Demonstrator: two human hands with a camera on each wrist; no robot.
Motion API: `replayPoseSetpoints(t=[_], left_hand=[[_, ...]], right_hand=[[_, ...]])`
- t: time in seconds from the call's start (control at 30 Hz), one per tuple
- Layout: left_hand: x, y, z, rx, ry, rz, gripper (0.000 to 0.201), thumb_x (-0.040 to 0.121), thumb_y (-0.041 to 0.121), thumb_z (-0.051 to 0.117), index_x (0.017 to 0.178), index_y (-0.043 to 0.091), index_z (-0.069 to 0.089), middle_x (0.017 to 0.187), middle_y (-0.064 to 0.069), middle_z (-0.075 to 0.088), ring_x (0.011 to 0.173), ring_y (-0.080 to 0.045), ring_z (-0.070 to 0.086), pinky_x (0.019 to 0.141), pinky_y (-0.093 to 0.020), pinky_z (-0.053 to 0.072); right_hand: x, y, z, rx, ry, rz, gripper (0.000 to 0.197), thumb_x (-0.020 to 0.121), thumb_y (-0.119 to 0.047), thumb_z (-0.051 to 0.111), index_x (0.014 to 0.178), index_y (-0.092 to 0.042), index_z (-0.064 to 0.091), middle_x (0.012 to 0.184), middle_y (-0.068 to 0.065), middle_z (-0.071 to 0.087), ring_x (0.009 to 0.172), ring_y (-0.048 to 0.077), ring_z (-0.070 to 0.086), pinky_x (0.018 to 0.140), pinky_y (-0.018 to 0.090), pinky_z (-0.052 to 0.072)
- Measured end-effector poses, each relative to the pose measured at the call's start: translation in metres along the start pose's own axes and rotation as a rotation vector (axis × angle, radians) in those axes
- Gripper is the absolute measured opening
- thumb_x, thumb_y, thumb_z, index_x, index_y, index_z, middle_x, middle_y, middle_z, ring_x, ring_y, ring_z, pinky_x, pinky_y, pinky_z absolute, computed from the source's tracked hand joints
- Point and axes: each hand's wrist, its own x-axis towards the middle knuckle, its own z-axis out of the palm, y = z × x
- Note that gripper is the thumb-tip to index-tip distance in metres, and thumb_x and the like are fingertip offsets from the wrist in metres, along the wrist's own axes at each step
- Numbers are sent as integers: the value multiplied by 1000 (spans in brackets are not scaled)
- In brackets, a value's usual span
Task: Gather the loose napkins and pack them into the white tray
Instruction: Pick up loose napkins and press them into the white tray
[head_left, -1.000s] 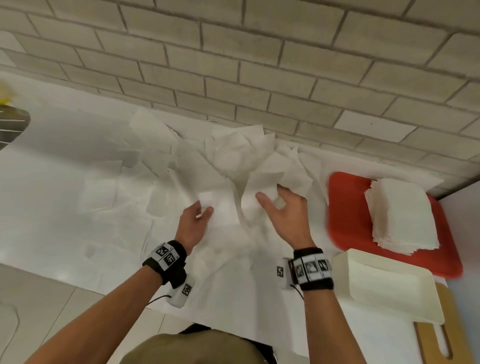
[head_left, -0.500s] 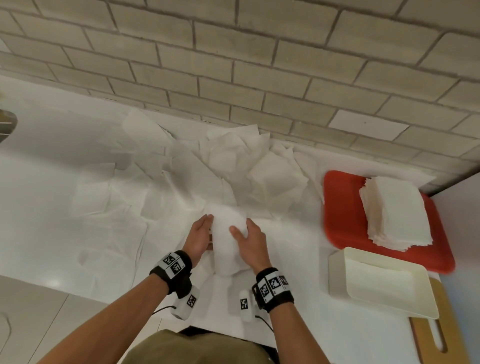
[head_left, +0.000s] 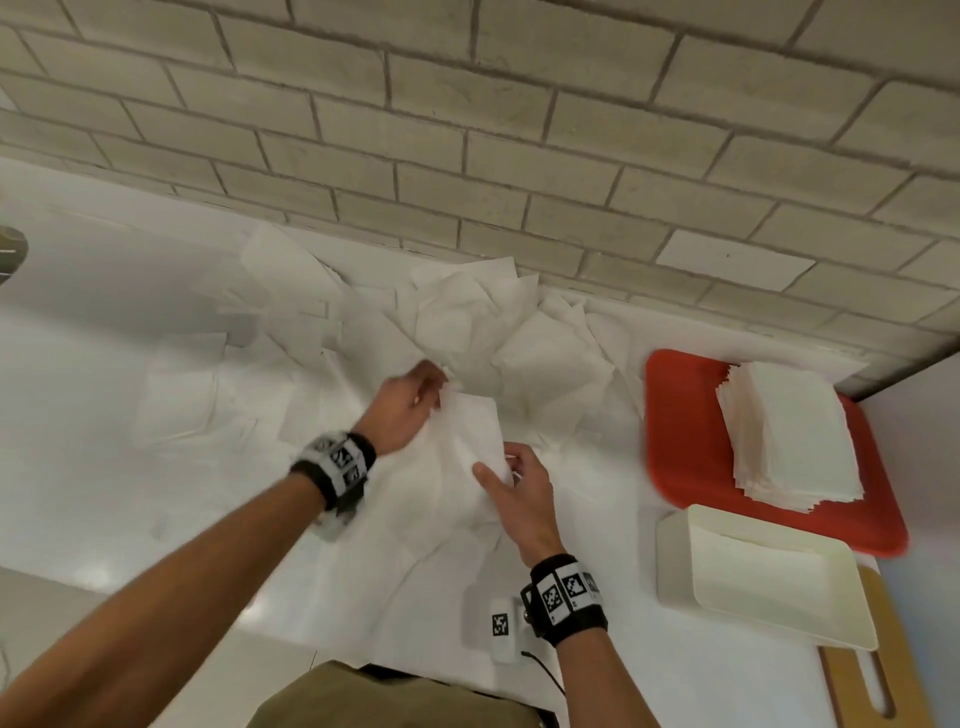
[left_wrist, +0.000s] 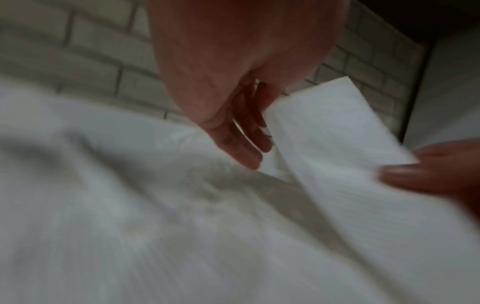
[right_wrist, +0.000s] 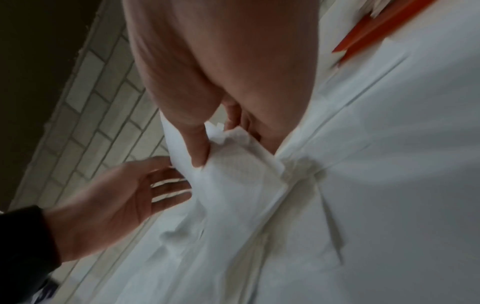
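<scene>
Brick wall behind a white counter (head_left: 78, 467). Right hand (head_left: 519, 499) pinches a napkin wad (head_left: 467, 441), thumb on top, likely to carry it. Left hand (head_left: 405, 410), fingers spread, steadies its far edge. Loose napkins (head_left: 493, 332) lie beyond; tray (head_left: 670, 566) sits right, apparently unfilled.

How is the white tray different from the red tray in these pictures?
The white tray has tall walls, while the red tray is flat and shallow. The white tray looks empty, but the red tray carries a neat stack of napkins. The white tray stands nearer to the person, partly on a wooden board; the red tray lies behind it, closer to the brick wall. Both are rectangular with rounded corners, on the right side of the counter.
</scene>
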Motion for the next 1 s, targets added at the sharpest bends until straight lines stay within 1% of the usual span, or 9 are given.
replayPoseSetpoints(t=[0.17, 0.37, 0.43, 0.5, 0.57, 0.7, 0.8, 0.93, 1.0], left_hand=[[79, -22, -44, 909, -309, 90, 87, 87, -13, 60, 162, 19, 30, 163, -5, 41, 155, -31, 33, 126, -50, 30], [99, -31, -59, 1134, -471, 155, 38, 98, 20, 74, 134, 24, 61, 130, 5, 67, 134, -19, 52, 133, -48, 6], [94, -22, -61, 1041, -473, 148, 27, 100, 30, 72, 125, 21, 67, 122, 2, 67, 127, -21, 57, 128, -43, 21], [83, -5, -66, 844, -418, 116, 21, 97, 39, 76, 108, 24, 66, 114, 1, 65, 110, -25, 61, 101, -40, 45], [67, 17, -72, 634, -369, 87, 26, 94, 47, 76, 91, 33, 55, 100, 6, 61, 95, -23, 58, 79, -37, 44], [32, 50, -67, 156, -146, 57, 31, 97, 49, 73, 114, 28, 59, 102, -6, 72, 93, -30, 69, 84, -44, 56], [0, 55, -42, -353, -22, -65, 43, 101, 28, 74, 140, 26, 57, 126, 5, 75, 109, -11, 74, 80, -28, 62], [-38, 33, 13, -724, -121, -400, 33, 107, 20, 63, 140, 16, 61, 126, -3, 78, 111, -22, 77, 78, -37, 65], [-49, 17, 35, -764, -167, -529, 28, 110, 25, 58, 134, 10, 66, 124, -9, 78, 106, -24, 78, 78, -36, 64]], right_hand=[[-3, 3, -21, -13, 66, -56, 67, 97, -14, 77, 142, -50, 45, 107, 2, 76, 92, 16, 75, 82, 32, 62], [-3, 21, -40, -382, -28, -137, 48, 100, 3, 60, 109, -43, 71, 110, -23, 75, 74, 3, 61, 81, 23, 50], [-5, 27, -46, -395, -14, -77, 50, 98, 5, 58, 98, -41, 76, 109, -23, 77, 72, 4, 60, 77, 18, 49], [-8, 28, -54, -368, 19, -48, 52, 95, 6, 57, 98, -42, 77, 110, -24, 77, 79, 6, 63, 76, 20, 51], [-13, 22, -61, -321, 32, -49, 52, 93, 7, 58, 104, -40, 78, 116, -25, 76, 96, 8, 68, 86, 27, 57], [-27, -4, -76, 21, 67, -44, 50, 97, 11, 60, 119, -31, 78, 128, -9, 76, 117, 24, 72, 98, 41, 60], [-44, -45, -84, 337, 100, -158, 51, 100, 14, 58, 135, -20, 70, 137, 0, 71, 112, 17, 73, 96, 35, 60], [-61, -94, -82, 509, -5, -320, 51, 98, 19, 56, 141, -9, 60, 144, 2, 65, 124, 19, 68, 106, 40, 56], [-63, -100, -73, 429, -65, -339, 51, 98, 19, 58, 140, -11, 60, 135, -2, 69, 111, 18, 71, 95, 35, 60]])
